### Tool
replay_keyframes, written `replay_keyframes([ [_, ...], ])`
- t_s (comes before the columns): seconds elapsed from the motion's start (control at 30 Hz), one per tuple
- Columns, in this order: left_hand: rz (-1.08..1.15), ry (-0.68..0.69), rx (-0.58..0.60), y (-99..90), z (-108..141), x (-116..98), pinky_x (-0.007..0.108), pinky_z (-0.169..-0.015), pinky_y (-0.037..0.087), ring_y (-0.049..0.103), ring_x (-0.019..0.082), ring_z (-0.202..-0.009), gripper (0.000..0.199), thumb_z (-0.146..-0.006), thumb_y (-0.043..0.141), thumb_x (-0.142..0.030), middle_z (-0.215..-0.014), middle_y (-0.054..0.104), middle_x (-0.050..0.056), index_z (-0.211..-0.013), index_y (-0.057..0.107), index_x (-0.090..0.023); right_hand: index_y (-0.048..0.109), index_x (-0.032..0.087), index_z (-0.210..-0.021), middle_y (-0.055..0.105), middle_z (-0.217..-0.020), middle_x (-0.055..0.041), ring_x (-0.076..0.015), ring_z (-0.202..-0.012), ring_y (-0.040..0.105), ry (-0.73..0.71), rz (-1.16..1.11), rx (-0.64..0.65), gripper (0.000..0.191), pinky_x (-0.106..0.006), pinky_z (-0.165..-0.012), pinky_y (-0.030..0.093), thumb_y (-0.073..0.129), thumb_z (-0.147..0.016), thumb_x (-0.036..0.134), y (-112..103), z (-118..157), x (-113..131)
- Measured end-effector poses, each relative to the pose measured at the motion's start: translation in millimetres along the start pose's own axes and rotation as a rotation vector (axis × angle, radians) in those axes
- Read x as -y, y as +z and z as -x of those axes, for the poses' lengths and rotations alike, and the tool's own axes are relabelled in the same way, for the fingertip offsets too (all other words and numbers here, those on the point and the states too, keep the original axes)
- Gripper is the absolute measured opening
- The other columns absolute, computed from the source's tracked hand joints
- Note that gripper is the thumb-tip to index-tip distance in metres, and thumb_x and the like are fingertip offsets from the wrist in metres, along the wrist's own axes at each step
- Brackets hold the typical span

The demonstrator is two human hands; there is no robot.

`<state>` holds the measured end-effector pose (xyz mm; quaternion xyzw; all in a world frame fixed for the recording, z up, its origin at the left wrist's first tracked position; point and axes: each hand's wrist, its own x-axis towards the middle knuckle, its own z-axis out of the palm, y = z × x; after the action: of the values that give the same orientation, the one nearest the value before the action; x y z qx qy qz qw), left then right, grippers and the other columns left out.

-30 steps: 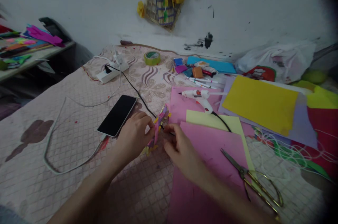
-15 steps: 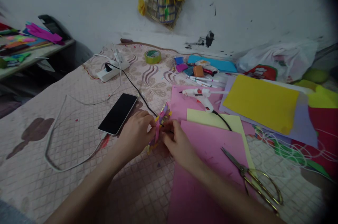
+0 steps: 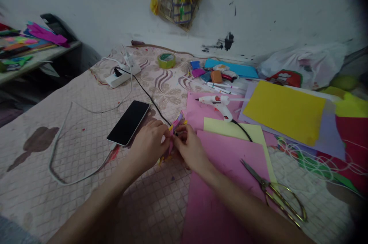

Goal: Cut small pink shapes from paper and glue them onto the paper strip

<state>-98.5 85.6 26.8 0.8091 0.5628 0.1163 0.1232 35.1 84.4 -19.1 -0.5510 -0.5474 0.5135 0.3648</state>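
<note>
A small craft piece of pink, purple and yellow strips [image 3: 178, 120] is between my hands, just above the table. My left hand [image 3: 153, 138] is closed, thumb and fingers pinching its left side. On its right side, my right hand [image 3: 188, 144] is closed too, with the fingertips pressed against the piece. Part of the piece is hidden behind my fingers, and its exact shape cannot be made out. A black cord [image 3: 149, 98] runs behind it. Left of my left hand lies a phone [image 3: 128, 123] with a white charging cable.
To the right are pink sheets [image 3: 230, 163], a white glue gun [image 3: 217, 103], gold-handled scissors [image 3: 271, 188], yellow paper [image 3: 284, 109] and tangled white string [image 3: 310, 159]. Further back are green tape [image 3: 166, 60] and a white power strip [image 3: 122, 77]. A wall [image 3: 100, 6] closes the far side.
My right hand's fingers have shifted slightly up and left against the craft piece. My left hand keeps its pinch, almost unmoved.
</note>
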Motion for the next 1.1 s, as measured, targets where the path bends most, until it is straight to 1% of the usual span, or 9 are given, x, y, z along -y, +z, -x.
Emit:
replay_keyframes([
  [0.23,-0.005,-0.007,0.007,1.0,0,2,0.031,-0.069,0.041,0.052,0.018,-0.078,0.009,-0.072,0.049,-0.011,-0.075,0.055,0.004,-0.068,0.055,-0.016,0.046,0.019,-0.091,0.059,-0.074,-0.0007,-0.0143,-0.067,0.059,-0.025,-0.001,-0.013,0.019,-0.026,-0.058,0.045,0.052,-0.075,0.012,3,-2,-3],
  [0.53,0.020,-0.022,-0.038,5.1,0,6,0.031,-0.068,0.042,0.053,0.018,-0.076,0.006,-0.074,0.050,-0.014,-0.076,0.057,0.004,-0.072,0.055,-0.017,0.044,0.020,-0.094,0.058,-0.070,0.0013,-0.0138,-0.064,0.059,-0.060,-0.044,0.008,0.022,-0.026,-0.056,0.045,0.052,-0.075,0.013,5,-1,-7],
  [0.73,0.065,-0.016,-0.066,8.1,-1,7,0.030,-0.067,0.042,0.054,0.017,-0.074,0.004,-0.073,0.051,-0.014,-0.075,0.058,0.004,-0.072,0.054,-0.016,0.043,0.020,-0.094,0.059,-0.071,0.0014,-0.0140,-0.066,0.060,-0.075,-0.051,0.001,0.022,-0.026,-0.058,0.046,0.051,-0.075,0.012,5,-1,-7],
  [0.87,0.120,-0.046,-0.065,1.9,0,10,0.029,-0.066,0.042,0.054,0.016,-0.074,0.003,-0.074,0.051,-0.017,-0.076,0.058,0.003,-0.075,0.054,-0.016,0.044,0.020,-0.096,0.061,-0.074,-0.0001,-0.0152,-0.067,0.061,-0.062,-0.026,0.007,0.022,-0.026,-0.058,0.046,0.051,-0.076,0.015,2,1,-6],
  [0.97,0.185,-0.055,-0.072,-4.8,2,13,0.027,-0.065,0.043,0.055,0.014,-0.072,0.006,-0.076,0.051,-0.021,-0.077,0.058,0.002,-0.079,0.053,-0.016,0.044,0.021,-0.101,0.062,-0.075,-0.0011,-0.0157,-0.066,0.061,-0.082,0.048,0.007,0.025,-0.026,-0.055,0.045,0.050,-0.077,0.016,-2,4,-3],
  [1.1,0.217,-0.085,-0.115,-10.0,6,20,0.027,-0.064,0.044,0.056,0.013,-0.069,0.011,-0.077,0.052,-0.025,-0.076,0.059,0.001,-0.084,0.054,-0.017,0.045,0.023,-0.106,0.061,-0.073,0.0001,-0.0128,-0.053,0.057,-0.122,0.109,0.019,0.028,-0.023,-0.044,0.041,0.048,-0.079,0.018,-15,10,5],
])
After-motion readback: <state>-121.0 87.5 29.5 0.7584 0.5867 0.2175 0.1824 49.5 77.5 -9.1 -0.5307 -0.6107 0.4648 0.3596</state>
